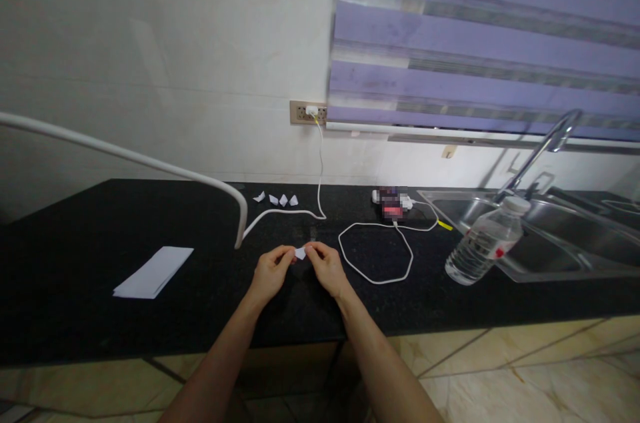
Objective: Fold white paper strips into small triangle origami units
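Between my two hands is a small folded piece of white paper (300,253), held low over the dark counter. My left hand (271,269) pinches its left side between thumb and fingertips. On the other side, my right hand (327,267) pinches the paper's right edge in the same way. Several small folded paper pieces (283,200) lie in a row farther back, near the wall. To the left rests a stack of white paper sheets (154,272).
A white cable (320,163) runs from the wall socket (300,113) across the black counter (75,263). Right of my hands are a looped cable (376,282), a blurred-out device (391,203), a water bottle (483,246) and a steel sink (540,253). A white bent tube (125,155) crosses the left.
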{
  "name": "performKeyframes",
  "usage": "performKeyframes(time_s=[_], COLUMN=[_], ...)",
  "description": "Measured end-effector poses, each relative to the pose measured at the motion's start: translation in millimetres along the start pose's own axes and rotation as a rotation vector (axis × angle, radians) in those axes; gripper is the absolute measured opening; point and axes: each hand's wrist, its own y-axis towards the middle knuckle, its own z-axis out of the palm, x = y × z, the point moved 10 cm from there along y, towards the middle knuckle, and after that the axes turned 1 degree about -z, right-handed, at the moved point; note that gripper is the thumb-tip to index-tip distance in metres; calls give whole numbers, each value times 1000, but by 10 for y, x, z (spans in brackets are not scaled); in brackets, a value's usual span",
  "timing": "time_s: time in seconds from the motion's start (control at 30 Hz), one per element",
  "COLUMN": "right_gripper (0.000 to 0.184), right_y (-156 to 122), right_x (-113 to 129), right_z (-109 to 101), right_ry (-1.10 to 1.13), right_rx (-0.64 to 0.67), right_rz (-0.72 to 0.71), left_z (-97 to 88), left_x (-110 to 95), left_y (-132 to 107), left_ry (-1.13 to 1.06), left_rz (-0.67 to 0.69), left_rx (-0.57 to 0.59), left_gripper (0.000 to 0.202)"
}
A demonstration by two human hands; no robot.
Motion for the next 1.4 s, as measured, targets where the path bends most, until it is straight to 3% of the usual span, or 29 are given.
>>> performKeyframes(time_s=[0.23,0.77,0.93,1.4], right_gripper=[22,20,17,21], right_y=[-3,-25,-32,-33], right_x=[-63,-55,-76,-22], right_z=[-30,78,51,107], right_ry=[-8,73,9,-43], right_rx=[-55,34,9,55], right_rz=[0,9,61,-23], left_z=[-119,71,53,5], left_x=[134,157,157,172], left_y=[9,29,29,18], left_ry=[-13,-115,-37,-12], left_rz=[-74,-70,-50,-93], left_rx=[-134,1,-6,-45], left_gripper=[24,23,21,25])
